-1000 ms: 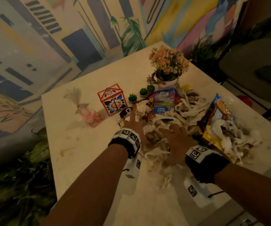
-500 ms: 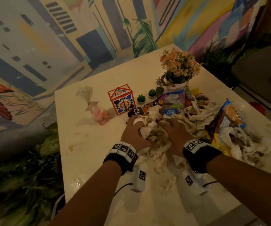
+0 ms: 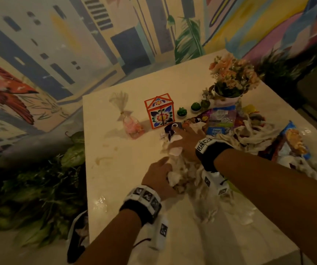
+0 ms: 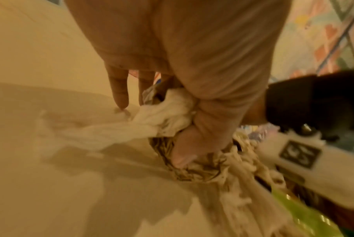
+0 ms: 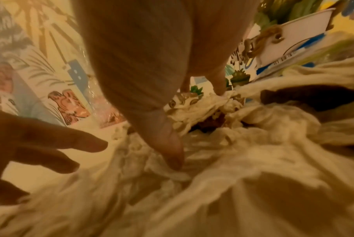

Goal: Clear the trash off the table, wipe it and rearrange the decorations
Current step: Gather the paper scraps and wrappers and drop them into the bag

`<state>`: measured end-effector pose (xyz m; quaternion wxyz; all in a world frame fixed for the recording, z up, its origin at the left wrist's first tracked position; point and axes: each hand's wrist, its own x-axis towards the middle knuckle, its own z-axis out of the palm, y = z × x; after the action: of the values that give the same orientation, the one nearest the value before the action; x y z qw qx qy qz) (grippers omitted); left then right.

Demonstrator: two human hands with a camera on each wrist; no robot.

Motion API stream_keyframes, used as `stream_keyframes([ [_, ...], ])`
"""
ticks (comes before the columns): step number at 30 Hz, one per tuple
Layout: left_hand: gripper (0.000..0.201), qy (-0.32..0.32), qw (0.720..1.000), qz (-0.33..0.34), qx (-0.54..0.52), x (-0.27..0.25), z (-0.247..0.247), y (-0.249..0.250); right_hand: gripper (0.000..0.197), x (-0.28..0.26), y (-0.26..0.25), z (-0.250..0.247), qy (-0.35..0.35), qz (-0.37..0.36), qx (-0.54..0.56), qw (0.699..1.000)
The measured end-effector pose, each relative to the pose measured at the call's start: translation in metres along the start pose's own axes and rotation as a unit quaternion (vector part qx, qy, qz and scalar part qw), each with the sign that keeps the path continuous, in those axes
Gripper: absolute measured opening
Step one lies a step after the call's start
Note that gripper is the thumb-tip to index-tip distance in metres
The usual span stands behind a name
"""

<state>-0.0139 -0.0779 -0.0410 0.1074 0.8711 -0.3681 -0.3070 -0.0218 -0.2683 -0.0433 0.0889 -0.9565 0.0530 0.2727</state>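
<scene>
A heap of crumpled white tissues (image 3: 190,169) and snack wrappers (image 3: 220,119) covers the pale table (image 3: 125,150). My left hand (image 3: 170,170) grips a wad of tissue (image 4: 165,115) at the heap's near edge, thumb curled over it. Farther in, my right hand (image 3: 180,134) lies flat on the tissues (image 5: 253,152) with straight fingers, fingertips by a dark wrapper (image 3: 170,129). Decorations stand behind: an orange flowered house box (image 3: 159,111), a pink candy bag (image 3: 131,125), small green cacti (image 3: 182,111) and a flower pot (image 3: 230,79).
A blue and yellow chip bag (image 3: 291,142) stuffed with tissues lies at the right. Brown stains (image 3: 102,159) mark the bare left part of the table. A dark bag (image 3: 77,236) hangs by the table's near left edge, with leafy plants (image 3: 39,188) on the floor.
My left hand has drawn back toward me with a wad of tissue. The right hand has stretched forward over the heap, fingers straightened. The view has swung left.
</scene>
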Motion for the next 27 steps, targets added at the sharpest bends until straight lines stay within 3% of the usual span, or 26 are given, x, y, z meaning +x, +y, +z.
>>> stream_keyframes([
  [3, 0.069, -0.020, 0.997, 0.017, 0.077, 0.003, 0.012, 0.014, 0.065, 0.002, 0.003, 0.000, -0.033, 0.017, 0.018, 0.999],
  [7, 0.076, 0.007, 0.997, 0.022, 0.071, 0.008, 0.021, 0.027, 0.062, -0.001, 0.003, 0.001, -0.009, 0.041, -0.014, 0.999],
  [11, 0.074, 0.002, 0.997, 0.007, 0.074, 0.008, 0.025, 0.029, 0.028, -0.003, 0.007, -0.003, 0.050, 0.066, 0.033, 0.996],
  [13, 0.075, 0.012, 0.998, 0.010, 0.062, 0.008, 0.027, 0.029, 0.021, -0.008, 0.010, -0.010, 0.107, 0.078, 0.088, 0.987],
  [17, 0.071, 0.002, 0.995, 0.039, 0.088, 0.012, 0.034, 0.028, 0.022, -0.024, 0.018, -0.026, 0.211, 0.158, 0.317, 0.911],
  [19, 0.060, 0.003, 0.995, 0.038, 0.090, 0.014, 0.037, 0.027, 0.028, -0.034, 0.021, -0.033, 0.238, 0.172, 0.356, 0.887],
  [27, 0.038, 0.093, 0.993, -0.046, -0.065, 0.008, 0.015, 0.019, 0.022, -0.081, 0.026, -0.060, 0.244, 0.118, 0.327, 0.905],
])
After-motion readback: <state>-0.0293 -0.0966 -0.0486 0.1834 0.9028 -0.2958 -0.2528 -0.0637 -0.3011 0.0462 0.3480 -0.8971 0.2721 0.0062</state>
